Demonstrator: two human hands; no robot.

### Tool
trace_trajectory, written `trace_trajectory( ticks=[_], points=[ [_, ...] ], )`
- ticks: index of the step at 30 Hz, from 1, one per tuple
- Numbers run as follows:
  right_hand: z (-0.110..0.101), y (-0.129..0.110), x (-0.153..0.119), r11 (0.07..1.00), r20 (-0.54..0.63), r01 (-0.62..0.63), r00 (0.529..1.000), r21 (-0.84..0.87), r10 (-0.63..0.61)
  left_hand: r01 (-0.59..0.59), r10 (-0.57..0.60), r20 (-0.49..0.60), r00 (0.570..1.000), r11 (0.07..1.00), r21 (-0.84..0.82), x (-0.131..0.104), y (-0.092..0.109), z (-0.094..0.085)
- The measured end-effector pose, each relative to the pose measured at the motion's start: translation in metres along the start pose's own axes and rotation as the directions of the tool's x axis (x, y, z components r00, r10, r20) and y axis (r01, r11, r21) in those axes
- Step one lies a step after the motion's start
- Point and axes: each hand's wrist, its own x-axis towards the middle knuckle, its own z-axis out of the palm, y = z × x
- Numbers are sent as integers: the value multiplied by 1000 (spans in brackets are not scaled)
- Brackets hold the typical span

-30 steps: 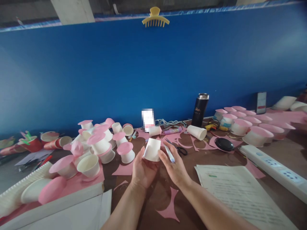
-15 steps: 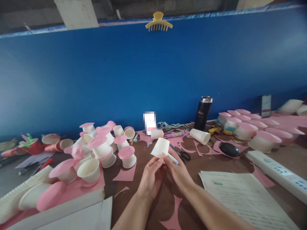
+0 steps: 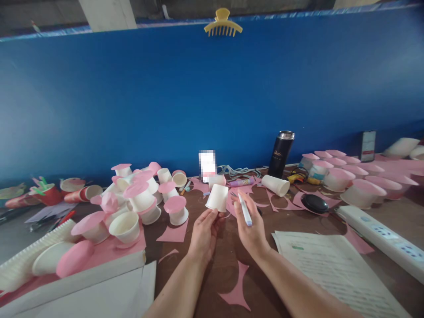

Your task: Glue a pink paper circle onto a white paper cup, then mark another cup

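Note:
My left hand (image 3: 204, 236) grips a white paper cup (image 3: 217, 197) by its lower edge, the cup upside down and a little tilted. To the right of it, my right hand (image 3: 251, 227) is closed around a white marker pen (image 3: 244, 209) with a pale blue end; its tip points up and away, apart from the cup. Behind my right hand lie pink paper offcuts and a pair of scissors (image 3: 260, 211), mostly hidden. Left of the cup stands a paper cup with a pink paper disc (image 3: 175, 204) on top.
Many pink-topped cups crowd the left, around an open white cup (image 3: 124, 228). A black thermos (image 3: 281, 154) stands behind, near a lying cup (image 3: 275, 185). On the right are a black mouse (image 3: 315, 203), printed sheets (image 3: 326, 260) and a power strip (image 3: 380, 232).
My hands have moved apart. The right hand has shifted right with the marker, which now points upward. My left hand alone holds the cup, turned more upright and slightly left.

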Motion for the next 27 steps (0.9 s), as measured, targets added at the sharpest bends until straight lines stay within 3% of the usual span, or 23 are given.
trace_trajectory(
  ticks=[3, 6, 10, 20, 27],
  points=[
    [-9, -11, 1, 977, 3, 203, 979, -60, -203, -12, 15, -68, 998, 999, 39, 0, 0, 0],
    [-14, -21, -1, 955, 110, 291, 952, -46, -285, -44, 49, -50, 998, 995, 91, -1, 0, 2],
    [-14, -25, -2, 947, 193, 316, 934, -51, -301, -42, 44, -13, 999, 991, 129, -3, 0, 2],
    [-11, -22, -4, 950, 192, 277, 950, -148, -247, -52, 51, 8, 999, 962, 269, -3, 0, 2],
    [-9, -25, -7, 935, 211, 297, 943, -195, -256, -113, 136, -16, 991, 881, 459, -9, 11, 9]
  ],
)
